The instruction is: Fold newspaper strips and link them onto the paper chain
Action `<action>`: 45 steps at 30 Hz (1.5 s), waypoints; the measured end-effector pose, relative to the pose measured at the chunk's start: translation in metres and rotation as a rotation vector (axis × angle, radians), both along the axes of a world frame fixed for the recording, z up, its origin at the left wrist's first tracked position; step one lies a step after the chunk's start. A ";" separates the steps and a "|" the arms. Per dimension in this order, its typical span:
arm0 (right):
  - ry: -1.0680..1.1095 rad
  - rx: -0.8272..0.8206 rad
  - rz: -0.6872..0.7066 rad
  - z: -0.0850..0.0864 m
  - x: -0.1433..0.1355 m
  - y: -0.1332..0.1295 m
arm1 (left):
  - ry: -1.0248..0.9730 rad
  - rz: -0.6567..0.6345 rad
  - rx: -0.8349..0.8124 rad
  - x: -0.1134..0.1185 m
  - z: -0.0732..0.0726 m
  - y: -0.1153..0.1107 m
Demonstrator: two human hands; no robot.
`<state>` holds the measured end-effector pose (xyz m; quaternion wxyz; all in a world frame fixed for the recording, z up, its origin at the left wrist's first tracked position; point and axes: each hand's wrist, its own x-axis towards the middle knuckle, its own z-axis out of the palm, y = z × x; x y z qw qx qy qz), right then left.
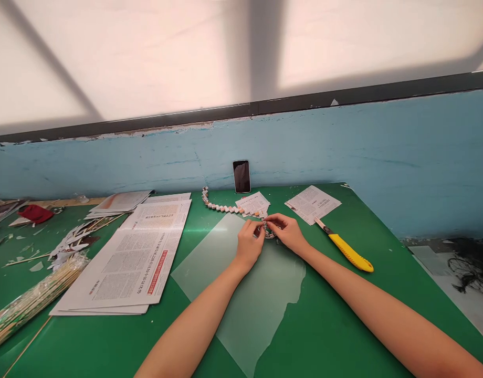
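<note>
A zigzag chain of folded paper pieces (221,208) curves over the green table from near the wall to the hands, and part of it loops between them. My left hand (250,240) pinches the chain's near part with thumb and index finger. From the right, my right hand (286,230) grips the same part, its fingertips close to the left ones. Under the hands lies a translucent sheet (245,304) with a ragged right edge. Small newspaper squares (254,202) lie just behind the hands. The fingers partly hide the held section.
A yellow-handled cutter (350,253) lies right, its tip at a printed paper square (313,203). A phone (242,176) leans on the wall. Left are stacked newspapers (135,262), bagged sticks (40,296), paper scraps (74,241) and a red item (35,213).
</note>
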<state>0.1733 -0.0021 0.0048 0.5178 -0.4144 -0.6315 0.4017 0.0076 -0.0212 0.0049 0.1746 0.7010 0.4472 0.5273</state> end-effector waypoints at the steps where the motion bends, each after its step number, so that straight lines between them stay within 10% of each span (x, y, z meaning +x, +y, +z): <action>1: 0.006 0.000 0.002 -0.001 0.000 0.000 | -0.002 -0.001 -0.003 0.000 0.000 0.000; 45: 0.003 -0.021 -0.004 0.000 -0.001 0.002 | -0.042 -0.016 -0.039 0.001 0.005 -0.001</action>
